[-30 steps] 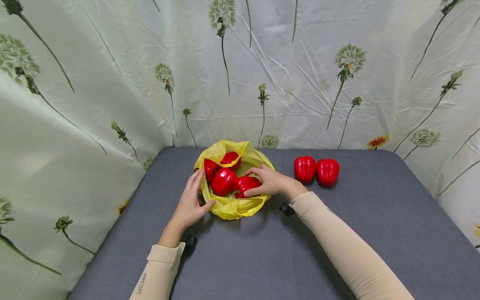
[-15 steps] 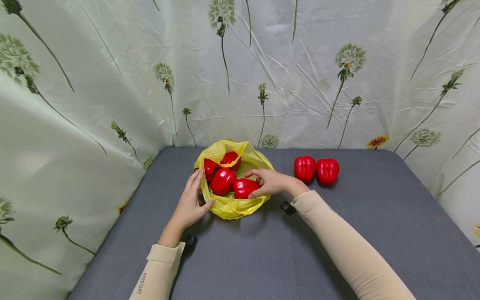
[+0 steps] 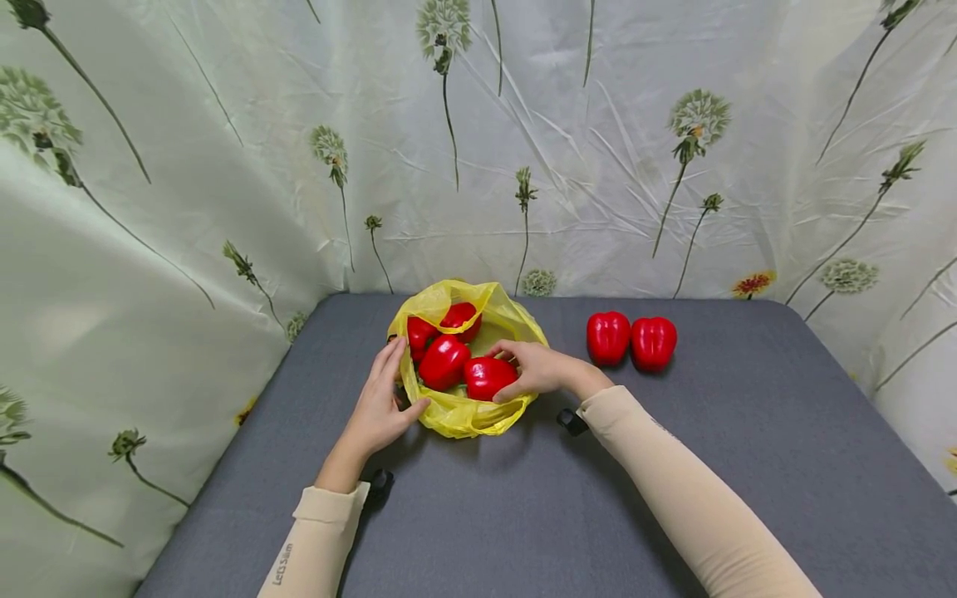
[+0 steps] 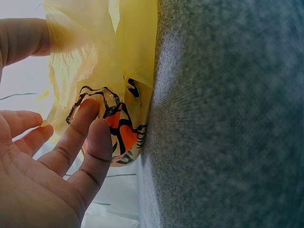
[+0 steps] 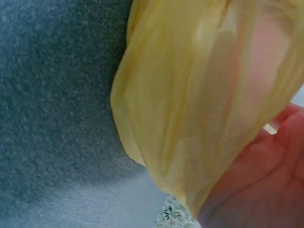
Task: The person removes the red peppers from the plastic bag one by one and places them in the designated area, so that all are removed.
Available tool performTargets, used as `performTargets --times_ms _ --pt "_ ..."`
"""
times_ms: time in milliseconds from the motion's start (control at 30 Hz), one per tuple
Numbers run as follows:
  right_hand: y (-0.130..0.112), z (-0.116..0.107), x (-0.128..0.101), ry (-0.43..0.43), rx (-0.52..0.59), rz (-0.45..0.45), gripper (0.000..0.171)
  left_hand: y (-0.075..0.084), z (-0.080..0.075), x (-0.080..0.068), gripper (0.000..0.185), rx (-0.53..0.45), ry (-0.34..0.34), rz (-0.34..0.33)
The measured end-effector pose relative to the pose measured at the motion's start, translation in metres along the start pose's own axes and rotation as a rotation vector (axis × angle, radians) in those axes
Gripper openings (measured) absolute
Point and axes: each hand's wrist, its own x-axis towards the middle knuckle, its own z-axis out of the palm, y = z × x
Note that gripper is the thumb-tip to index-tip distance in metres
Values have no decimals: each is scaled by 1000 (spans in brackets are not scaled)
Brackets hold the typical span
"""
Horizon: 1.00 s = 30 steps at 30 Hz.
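Grey cloth tabletop [image 3: 478,515]; floral curtain [image 3: 576,199] behind yellow plastic bag [image 3: 459,422]. Inside, right hand [image 3: 542,368] curls fingers round glossy red pepper [image 3: 486,379]; left hand [image 3: 380,411], fingers apart, touches bag. Left wrist view alone resolves orange-black print [image 4: 127,137].

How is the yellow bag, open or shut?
The yellow bag is open: the head view shows its mouth spread, four red peppers visible inside, and the right grip partly inside.

The peppers [image 3: 444,363] look glossy, the bag [image 3: 458,420] crinkled plastic, the tabletop [image 3: 478,523] matt cloth.
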Motion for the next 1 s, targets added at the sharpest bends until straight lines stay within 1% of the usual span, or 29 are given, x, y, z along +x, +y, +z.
performTargets --times_ms 267,567,867,1000 --pt "5 5 -2 52 24 -16 63 -1 1 0 102 -1 4 0" --pt "6 8 -4 93 92 13 63 0 2 0 102 10 15 17" --pt "8 9 -4 136 111 35 64 -2 2 1 101 28 15 20" --pt "10 9 -5 171 106 43 66 -1 1 0 102 28 9 4"
